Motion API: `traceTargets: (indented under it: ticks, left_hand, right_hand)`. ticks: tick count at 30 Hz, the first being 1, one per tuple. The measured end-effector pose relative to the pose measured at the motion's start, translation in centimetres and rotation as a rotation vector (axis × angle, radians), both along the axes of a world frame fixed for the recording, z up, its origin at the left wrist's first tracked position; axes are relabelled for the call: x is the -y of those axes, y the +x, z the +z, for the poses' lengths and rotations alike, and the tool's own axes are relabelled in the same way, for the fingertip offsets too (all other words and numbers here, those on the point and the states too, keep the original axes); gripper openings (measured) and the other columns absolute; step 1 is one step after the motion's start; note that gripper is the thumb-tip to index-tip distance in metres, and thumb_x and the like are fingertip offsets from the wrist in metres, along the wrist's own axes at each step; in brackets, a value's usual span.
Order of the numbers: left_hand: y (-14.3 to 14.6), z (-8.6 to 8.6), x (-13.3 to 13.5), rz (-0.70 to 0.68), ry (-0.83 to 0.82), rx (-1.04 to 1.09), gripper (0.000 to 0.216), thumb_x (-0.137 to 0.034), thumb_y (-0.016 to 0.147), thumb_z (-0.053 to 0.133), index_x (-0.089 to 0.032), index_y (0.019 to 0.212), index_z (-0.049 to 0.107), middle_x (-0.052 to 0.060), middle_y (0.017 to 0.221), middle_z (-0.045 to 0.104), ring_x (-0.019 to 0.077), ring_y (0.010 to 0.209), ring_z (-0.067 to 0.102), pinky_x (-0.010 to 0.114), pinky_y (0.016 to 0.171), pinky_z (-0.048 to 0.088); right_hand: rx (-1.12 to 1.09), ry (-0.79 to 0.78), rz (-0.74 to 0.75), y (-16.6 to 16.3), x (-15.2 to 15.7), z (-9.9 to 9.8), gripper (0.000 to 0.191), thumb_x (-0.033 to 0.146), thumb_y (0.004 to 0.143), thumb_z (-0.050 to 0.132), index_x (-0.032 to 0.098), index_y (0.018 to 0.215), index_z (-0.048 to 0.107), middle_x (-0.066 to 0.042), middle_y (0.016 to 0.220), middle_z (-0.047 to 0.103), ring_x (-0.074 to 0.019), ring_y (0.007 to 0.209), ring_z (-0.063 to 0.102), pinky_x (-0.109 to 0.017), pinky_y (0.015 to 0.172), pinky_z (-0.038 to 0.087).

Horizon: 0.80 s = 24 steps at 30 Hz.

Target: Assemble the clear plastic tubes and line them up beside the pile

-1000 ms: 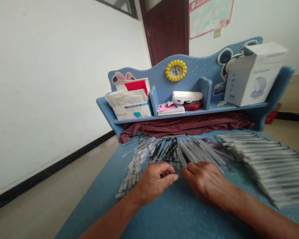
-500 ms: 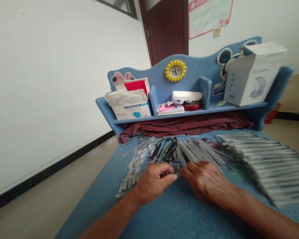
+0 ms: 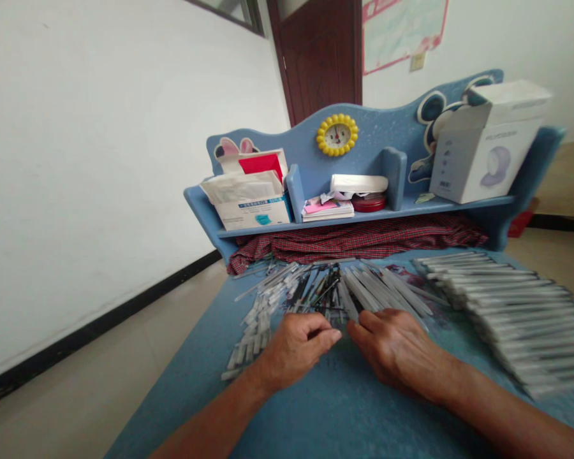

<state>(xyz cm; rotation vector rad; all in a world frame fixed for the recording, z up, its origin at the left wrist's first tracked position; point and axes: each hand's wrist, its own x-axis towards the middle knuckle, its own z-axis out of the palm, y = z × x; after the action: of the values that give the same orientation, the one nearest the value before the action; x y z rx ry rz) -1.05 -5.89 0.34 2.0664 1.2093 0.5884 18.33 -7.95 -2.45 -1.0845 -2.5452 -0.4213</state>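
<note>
My left hand (image 3: 302, 347) is closed in a pinch, thumb against curled forefinger; anything between them is too small or hidden to make out. Close by on the right, my right hand (image 3: 396, 349) has its fingers curled down at the near ends of translucent pen barrels (image 3: 370, 290); what its fingertips grip is hidden. The fingertips of the two hands are a small gap apart. Beyond them lie thin dark pen refills (image 3: 318, 287). Clear pen caps (image 3: 256, 328) are heaped beside my left hand. Rows of assembled-looking pens (image 3: 521, 319) are stacked at the right.
The blue table (image 3: 210, 421) has a raised shelf at its back. On the shelf stand a mask box (image 3: 256, 213), papers (image 3: 328, 210), a red round tin (image 3: 368, 203) and a white carton (image 3: 488, 150). A checked cloth (image 3: 354, 239) lies bunched under the shelf.
My left thumb and fingertips have shifted very slightly, and the pinch looks tighter. My right hand stays nearly still; the piles have not visibly changed.
</note>
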Motion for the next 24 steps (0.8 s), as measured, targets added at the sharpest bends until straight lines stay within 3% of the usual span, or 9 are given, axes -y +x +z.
traceTargets:
  ticks: [8,11,16,24]
  left_hand:
    - [0.23,0.12,0.12,0.001,0.037,0.067,0.006,-0.02,0.07,0.06,-0.014,0.069,0.061,-0.004,0.057,0.051,0.0079,0.055,0.046,0.018,0.053,0.036]
    - [0.22,0.3,0.11,0.018,-0.001,0.064,0.013,-0.027,0.07,0.062,-0.013,0.071,0.061,-0.004,0.057,0.051,0.0082,0.055,0.045,0.019,0.053,0.037]
    - [0.02,0.09,-0.04,-0.012,-0.009,-0.003,0.024,-0.032,0.078,0.052,-0.014,0.063,0.058,-0.003,0.052,0.049,0.0081,0.05,0.044,0.018,0.048,0.035]
    - [0.05,-0.07,-0.03,-0.04,0.043,0.041,0.009,-0.021,0.072,0.057,-0.014,0.067,0.06,-0.005,0.054,0.049,0.0077,0.052,0.045,0.018,0.051,0.035]
  right_hand:
    - [0.002,0.01,0.007,0.07,-0.16,-0.12,0.007,0.015,0.085,0.043,0.02,0.085,0.047,0.001,0.068,0.053,-0.0127,0.051,0.046,-0.03,0.051,0.021]
    - [-0.003,0.009,0.002,0.07,-0.15,-0.09,0.007,0.015,0.084,0.044,0.02,0.083,0.047,0.001,0.068,0.053,-0.0127,0.052,0.046,-0.03,0.052,0.021]
    - [0.006,0.007,0.002,-0.02,-0.13,-0.09,0.008,0.015,0.085,0.042,0.02,0.085,0.048,0.001,0.068,0.053,-0.0136,0.051,0.047,-0.03,0.05,0.022]
    - [0.015,0.012,0.015,0.08,-0.01,0.12,0.008,0.014,0.083,0.045,0.02,0.085,0.048,0.001,0.068,0.054,-0.0143,0.051,0.049,-0.03,0.05,0.024]
